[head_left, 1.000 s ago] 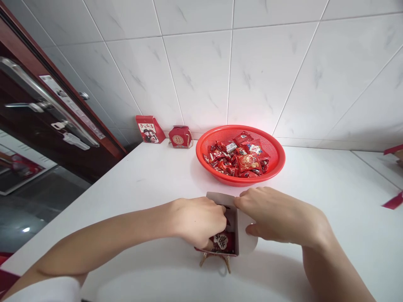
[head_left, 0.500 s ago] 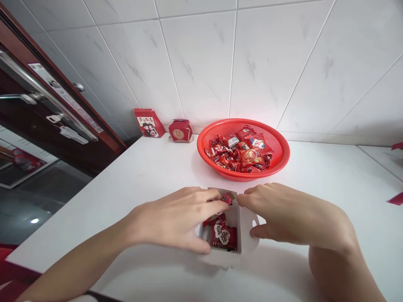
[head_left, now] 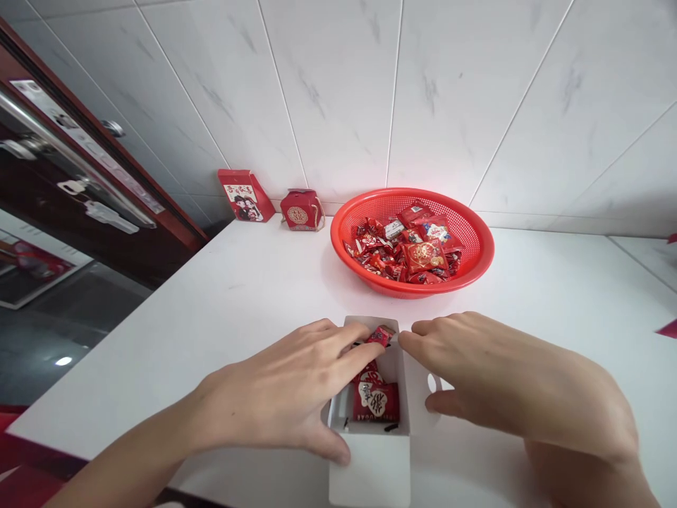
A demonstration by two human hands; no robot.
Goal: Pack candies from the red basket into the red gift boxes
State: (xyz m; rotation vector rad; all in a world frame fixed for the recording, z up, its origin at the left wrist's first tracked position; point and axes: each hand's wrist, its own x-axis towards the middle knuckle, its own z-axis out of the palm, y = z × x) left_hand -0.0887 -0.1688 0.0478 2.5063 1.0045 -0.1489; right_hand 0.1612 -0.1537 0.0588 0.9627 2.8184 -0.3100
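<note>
A white paper box (head_left: 405,395) lies open on the tabletop, its near flap folded down toward me. Inside it are red candy packets (head_left: 376,402) and, at the far end, a small red wrapped candy (head_left: 381,336). My left hand (head_left: 301,384) spans the box from the left, fingers apart. Two of its fingertips reach inside and touch the small candy; the thumb rests by the near left corner. At the right side, my right hand (head_left: 484,374) has its curled fingers at the box's wall and its thumb at the side flap with a round cutout.
Behind the box stands a red plastic basket (head_left: 479,264) filled with red-wrapped sweets. Two red gift boxes, one tall (head_left: 246,196) and one with a cord handle (head_left: 301,210), stand by the tiled wall. A dark door (head_left: 63,190) with keys is at the left.
The view has shifted a little, and more of the box's near flap shows. My left thumb is lower, at the near corner. Both hands keep to the same sides of the box.
</note>
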